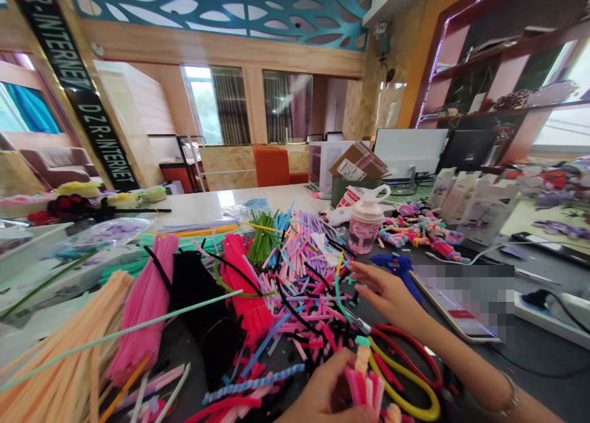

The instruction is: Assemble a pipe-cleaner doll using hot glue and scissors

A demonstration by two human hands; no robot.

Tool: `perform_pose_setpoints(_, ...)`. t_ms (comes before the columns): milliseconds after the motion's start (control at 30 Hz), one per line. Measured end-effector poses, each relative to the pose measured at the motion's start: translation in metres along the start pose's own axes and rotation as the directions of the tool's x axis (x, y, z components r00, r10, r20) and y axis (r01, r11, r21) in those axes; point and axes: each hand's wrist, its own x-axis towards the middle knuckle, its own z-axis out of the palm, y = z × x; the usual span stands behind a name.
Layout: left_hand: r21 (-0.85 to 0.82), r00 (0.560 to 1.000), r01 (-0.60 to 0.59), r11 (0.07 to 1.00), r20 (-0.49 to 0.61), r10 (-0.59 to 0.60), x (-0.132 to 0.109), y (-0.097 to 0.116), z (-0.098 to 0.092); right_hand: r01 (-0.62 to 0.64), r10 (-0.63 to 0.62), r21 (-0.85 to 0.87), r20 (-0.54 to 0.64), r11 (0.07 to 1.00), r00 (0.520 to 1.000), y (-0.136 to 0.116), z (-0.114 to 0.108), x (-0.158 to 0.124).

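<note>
- The left hand (322, 392) is curling around and pinching a pink pipe-cleaner bundle (362, 383), which is standing upright at the bottom of the view and is topped by a pale coil with a teal tip.
- The right hand (387, 297) is extending with fingers spread, reaching over the edge of the cut pipe-cleaner pieces (299, 294).
- Red and yellow scissor handles (401, 367) are lying on the dark table (544, 361) between the hands.
- A blue glue gun (399, 272) is resting just beyond the right hand.
- Long peach (59, 337), pink (142, 306) and black (198, 306) pipe-cleaner bunches are lying left of the pieces.
- A pink bottle (366, 226) is standing behind the pieces.
</note>
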Motion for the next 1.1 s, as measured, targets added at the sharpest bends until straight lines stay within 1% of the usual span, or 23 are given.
perform_pose_setpoints(67,0.006,1.0,-0.025,1.0,0.006,0.025,0.0,0.0,0.001,0.003,-0.002,-0.221,0.006,0.975,1.0,0.01,-0.006,0.012)
perform_pose_setpoints(100,0.011,0.999,-0.032,0.999,0.009,0.032,0.0,0.001,0.001,-0.014,0.031,-0.352,0.043,0.936,0.999,0.013,-0.008,0.016)
perform_pose_setpoints(167,0.019,0.999,-0.034,0.999,0.014,0.034,-0.001,0.003,0.003,-0.048,0.142,-0.589,0.115,0.807,0.983,0.018,-0.009,0.023)
perform_pose_setpoints(233,0.018,1.0,-0.018,1.0,0.004,0.018,-0.001,0.004,0.005,-0.071,0.246,-0.722,0.14,0.688,0.959,0.02,-0.006,0.028)
perform_pose_setpoints(300,0.025,1.0,0.0,1.0,-0.017,0.0,0.0,0.004,0.005,-0.099,0.308,-0.771,0.13,0.629,0.943,0.022,-0.001,0.031)
perform_pose_setpoints(367,0.054,1.0,0.012,0.998,-0.027,-0.01,0.0,0.001,0.003,-0.13,0.345,-0.792,0.107,0.597,0.932,0.022,0.004,0.034)
perform_pose_setpoints(467,0.097,1.0,0.0,0.995,-0.008,0.001,0.001,-0.002,0.0,-0.172,0.38,-0.811,0.065,0.559,0.923,0.02,0.007,0.037)
perform_pose_setpoints(567,0.112,1.0,-0.018,0.994,-0.001,0.018,0.002,-0.004,-0.001,-0.21,0.392,-0.817,0.021,0.536,0.92,0.013,0.003,0.039)
perform_pose_setpoints(700,0.144,0.999,-0.034,0.989,0.001,0.035,0.002,-0.004,0.0,-0.264,0.382,-0.815,-0.056,0.516,0.922,-0.003,-0.012,0.039)
perform_pose_setpoints(767,0.188,0.998,-0.054,0.981,0.002,0.055,0.002,-0.004,0.0,-0.292,0.363,-0.812,-0.107,0.506,0.926,-0.012,-0.022,0.038)
perform_pose_setpoints(833,0.26,0.996,-0.078,0.963,-0.012,0.085,0.002,-0.004,0.0,-0.306,0.313,-0.806,-0.159,0.507,0.937,-0.02,-0.031,0.034)
perform_pose_setpoints(933,0.398,0.991,-0.089,0.913,-0.058,0.121,0.001,-0.001,0.002,-0.224,0.189,-0.808,-0.141,0.546,0.972,-0.026,-0.04,0.024)
perform_pose_setpoints(1000,0.511,0.987,-0.078,0.856,-0.08,0.138,-0.001,0.003,0.005,-0.137,0.036,-0.791,-0.144,0.596,0.989,-0.025,-0.043,0.015)
perform_pose_setpoints(1033,0.578,0.985,-0.071,0.813,-0.087,0.148,-0.001,0.005,0.007,-0.097,-0.068,-0.78,-0.176,0.618,0.982,-0.025,-0.043,0.01)
perform_pose_setpoints(1100,0.709,0.98,-0.043,0.704,-0.108,0.169,-0.003,0.011,0.01,-0.022,-0.252,-0.766,-0.238,0.643,0.938,-0.023,-0.042,0.001)
